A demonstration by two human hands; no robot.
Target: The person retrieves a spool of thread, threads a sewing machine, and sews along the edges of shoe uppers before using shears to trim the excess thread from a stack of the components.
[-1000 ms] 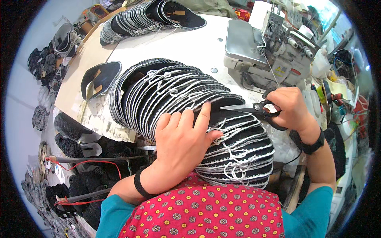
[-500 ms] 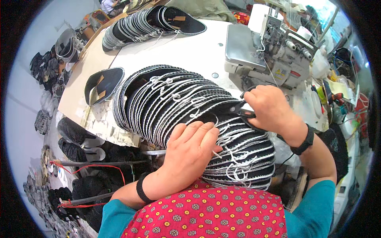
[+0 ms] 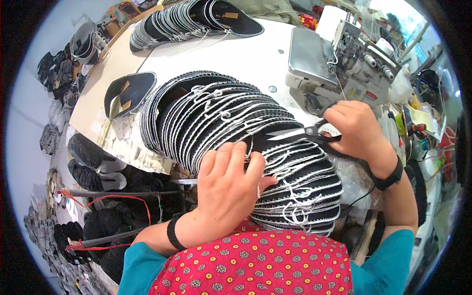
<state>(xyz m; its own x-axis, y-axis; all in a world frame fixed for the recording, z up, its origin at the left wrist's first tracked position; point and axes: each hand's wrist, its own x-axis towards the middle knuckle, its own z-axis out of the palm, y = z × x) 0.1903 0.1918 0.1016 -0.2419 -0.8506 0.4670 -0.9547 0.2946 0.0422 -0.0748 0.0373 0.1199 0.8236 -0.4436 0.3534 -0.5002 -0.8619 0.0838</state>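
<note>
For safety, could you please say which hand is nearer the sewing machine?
Right: the right hand is just in front of the sewing machine; the left hand is farther off, at the stack.

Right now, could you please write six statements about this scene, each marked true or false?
The right hand holds black-handled scissors. True.
The left hand touches the near stack of white-edged dark pieces. True.
The scissors point away from this stack. False: their blades point over it.
A sewing machine stands beyond the right hand. True.
The stack lies right of this machine. False: it lies left, nearer the person.
Both wrists are bare. False: each has a dark band.
</note>
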